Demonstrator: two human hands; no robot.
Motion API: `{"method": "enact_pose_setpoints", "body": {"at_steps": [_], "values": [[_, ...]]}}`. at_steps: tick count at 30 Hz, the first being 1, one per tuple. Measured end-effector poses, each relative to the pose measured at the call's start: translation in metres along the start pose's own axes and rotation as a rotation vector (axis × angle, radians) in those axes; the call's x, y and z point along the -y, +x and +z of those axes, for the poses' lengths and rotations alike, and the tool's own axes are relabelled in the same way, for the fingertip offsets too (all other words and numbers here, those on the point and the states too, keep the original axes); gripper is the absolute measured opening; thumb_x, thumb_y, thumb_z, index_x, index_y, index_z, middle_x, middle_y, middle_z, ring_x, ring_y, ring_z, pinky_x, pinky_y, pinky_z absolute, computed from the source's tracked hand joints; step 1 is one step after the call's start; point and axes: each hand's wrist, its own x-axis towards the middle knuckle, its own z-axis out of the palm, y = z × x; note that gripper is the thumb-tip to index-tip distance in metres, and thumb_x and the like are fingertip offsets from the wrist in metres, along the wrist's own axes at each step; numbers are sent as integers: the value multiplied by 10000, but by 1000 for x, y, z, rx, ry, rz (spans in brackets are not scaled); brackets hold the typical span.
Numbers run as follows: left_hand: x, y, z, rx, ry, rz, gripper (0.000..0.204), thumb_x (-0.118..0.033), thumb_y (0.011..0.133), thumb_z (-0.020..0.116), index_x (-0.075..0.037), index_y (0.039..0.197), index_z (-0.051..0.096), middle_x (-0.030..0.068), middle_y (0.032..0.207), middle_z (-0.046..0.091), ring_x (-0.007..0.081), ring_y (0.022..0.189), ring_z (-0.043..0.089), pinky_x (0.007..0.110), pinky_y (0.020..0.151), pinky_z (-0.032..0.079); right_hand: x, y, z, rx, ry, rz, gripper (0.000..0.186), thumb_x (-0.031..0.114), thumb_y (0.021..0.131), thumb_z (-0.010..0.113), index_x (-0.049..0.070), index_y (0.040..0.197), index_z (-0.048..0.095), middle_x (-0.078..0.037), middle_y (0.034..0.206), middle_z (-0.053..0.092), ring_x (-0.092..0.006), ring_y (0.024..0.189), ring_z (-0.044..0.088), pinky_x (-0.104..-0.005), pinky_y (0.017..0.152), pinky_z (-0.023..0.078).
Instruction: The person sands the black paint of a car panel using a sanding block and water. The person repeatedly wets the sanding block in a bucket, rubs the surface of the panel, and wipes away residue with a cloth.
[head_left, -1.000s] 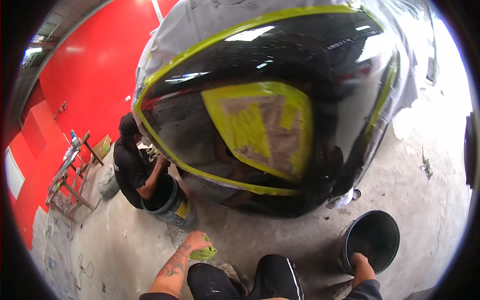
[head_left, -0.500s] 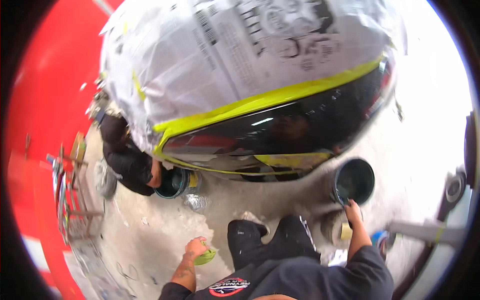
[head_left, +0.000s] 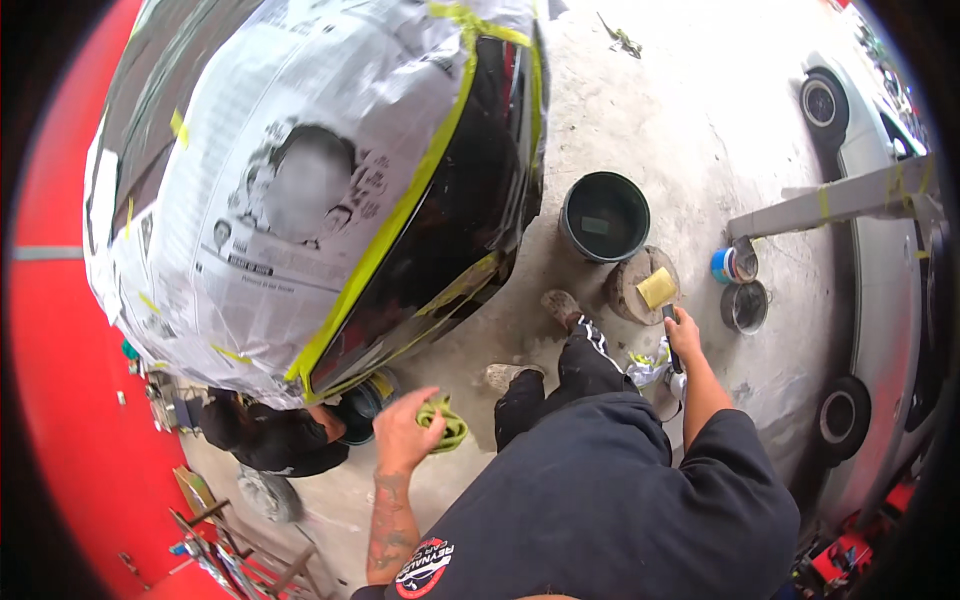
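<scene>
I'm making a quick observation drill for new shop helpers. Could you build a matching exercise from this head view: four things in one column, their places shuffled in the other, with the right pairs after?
Things:
1. Green cloth
2. Dark bar
3. Yellow sheet
4. Dark bucket

Places:
A. On top of the round block
B. In the right hand
C. Standing on the floor
D. In the left hand

Right pairs: 1-D, 2-B, 3-A, 4-C
</scene>
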Motion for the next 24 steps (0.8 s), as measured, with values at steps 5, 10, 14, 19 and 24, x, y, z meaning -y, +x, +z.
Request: {"method": "enact_pose_setpoints", "body": {"at_steps": [5, 10, 14, 19, 24], "values": [[-105, 107, -78, 74, 380, 341, 476, -196, 719, 794, -138, 1184, 708, 47, 939, 695, 271, 794, 668, 407, 695, 539, -19, 18, 18, 72, -35, 59, 485, 269, 928, 706, 20, 1335, 621, -255, 1244, 690, -394, 1200, 652, -426, 1011, 500], [-206, 210, -97, 255, 838, 401, 675, -183, 769, 741, -111, 1419, 575, 75, 959, 702, 286, 836, 699, 426, 724, 551, -17, 73, 26, 59, 204, 94, 447, 201, 928, 699, 42, 1340, 631, -213, 1248, 701, -354, 1168, 669, -410, 1005, 495], [-258, 296, -65, 401, 1035, 296, 852, -256, 785, 735, -84, 1555, 414, 123, 852, 723, 306, 784, 724, 443, 705, 573, -3, 109, 21, -5, 355, 11, 443, 205, 926, 688, 72, 1345, 637, -191, 1230, 711, -326, 1155, 671, -403, 1009, 487], [-295, 384, -29, 366, 1201, 291, 885, -237, 797, 702, -37, 1587, 356, 132, 825, 755, 307, 767, 743, 434, 718, 580, 5, 127, 21, -13, 327, 99, 464, 220, 916, 688, 35, 1338, 631, -186, 1219, 711, -322, 1147, 669, -390, 1014, 483], [-303, 427, -23, 445, 1330, 219, 914, -244, 767, 726, -3, 1575, 374, 64, 887, 774, 222, 816, 754, 353, 716, 562, -5, 134, 36, 26, 421, 80, 492, 211, 917, 694, 63, 1379, 612, -208, 1245, 705, -342, 1174, 669, -424, 1017, 488]]}}
